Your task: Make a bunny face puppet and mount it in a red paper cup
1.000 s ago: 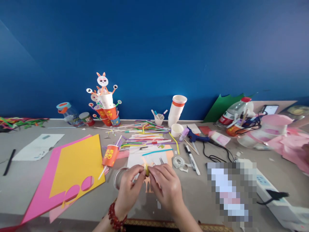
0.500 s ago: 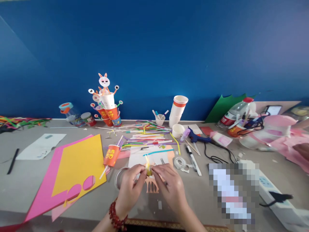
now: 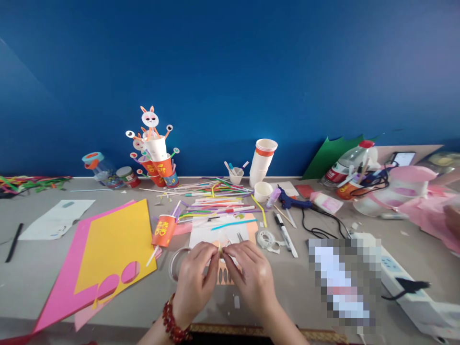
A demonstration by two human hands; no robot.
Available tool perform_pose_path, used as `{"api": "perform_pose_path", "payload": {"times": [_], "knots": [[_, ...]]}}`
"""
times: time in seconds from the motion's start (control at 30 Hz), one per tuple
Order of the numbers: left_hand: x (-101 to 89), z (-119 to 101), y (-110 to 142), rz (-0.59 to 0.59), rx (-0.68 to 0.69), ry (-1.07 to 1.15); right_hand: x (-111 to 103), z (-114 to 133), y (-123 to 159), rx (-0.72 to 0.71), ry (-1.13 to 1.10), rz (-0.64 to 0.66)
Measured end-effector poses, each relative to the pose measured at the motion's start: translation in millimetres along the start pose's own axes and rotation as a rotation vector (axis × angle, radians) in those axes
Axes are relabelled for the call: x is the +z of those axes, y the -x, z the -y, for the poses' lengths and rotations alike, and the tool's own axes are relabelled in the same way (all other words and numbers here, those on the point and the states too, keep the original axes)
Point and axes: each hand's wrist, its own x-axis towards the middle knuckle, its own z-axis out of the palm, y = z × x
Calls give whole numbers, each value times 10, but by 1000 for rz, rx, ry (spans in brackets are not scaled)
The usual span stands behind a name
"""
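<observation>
My left hand (image 3: 200, 270) and my right hand (image 3: 253, 270) meet at the middle front of the table. Between their pinched fingertips is a small piece of yellow paper (image 3: 220, 248), mostly covered by the fingers. Under the hands lies an orange paper sheet (image 3: 225, 276) with petal-shaped holes cut in it. Just beyond sits a white paper (image 3: 204, 235), with a blue straw (image 3: 233, 224) across it. A roll of clear tape (image 3: 266, 239) rests right of my right hand. Beside my left hand is a round ring-like object (image 3: 175, 265), partly hidden.
Yellow card (image 3: 115, 239) over pink card (image 3: 61, 278) lies left, near an orange cup (image 3: 164, 231). Straws (image 3: 215, 203) are strewn behind. A marker (image 3: 286, 235), a blue glue gun (image 3: 293, 201) with its cord and a power strip (image 3: 406, 287) are right. Decorated cups (image 3: 158, 153) stand at the back.
My fingertips have drawn closer together over the yellow paper, which stood up above them before and now shows only a small tip. The view has shifted slightly.
</observation>
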Motion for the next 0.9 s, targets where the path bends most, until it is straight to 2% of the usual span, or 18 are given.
{"api": "perform_pose_path", "payload": {"times": [0.47, 0.9], "knots": [[-26, -14, -1, 18, 25, 12, -62, 12, -72, -12, -74, 8], [-38, -36, -16, 46, 23, 16, -90, -4, -76, 59, -119, 23]]}}
